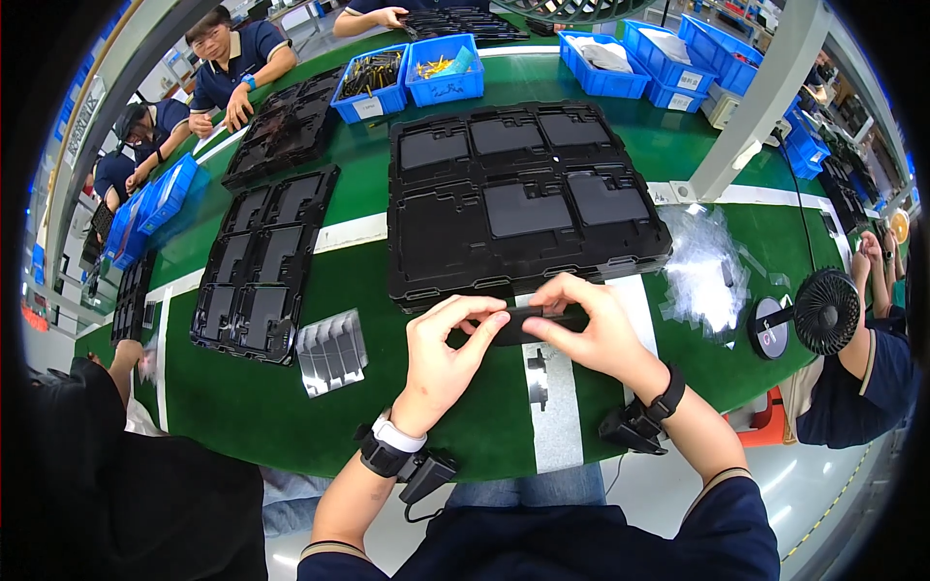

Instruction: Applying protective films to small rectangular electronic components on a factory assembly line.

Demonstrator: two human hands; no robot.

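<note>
In front of me, a thin, flat dark panel (511,327) is held between both hands just above the table. My left hand (438,360) pinches its left end between thumb and fingers. The thumb and fingers of my right hand (599,327) close on its right end, hiding much of it. Right beyond my hands lies a large black plastic tray (504,279) with dark grey rectangular panels in most pockets; its near left pocket shows bare black plastic. A small black cut-out strip (538,376) rests on the white table line below my hands.
A clear sheet with dark strips (331,353) lies left, near another black tray (308,254). Clear film scraps (705,271) and a small black fan (826,310) are right. Blue bins (446,87) line the far side. A metal post (760,107) rises at right; co-workers sit around.
</note>
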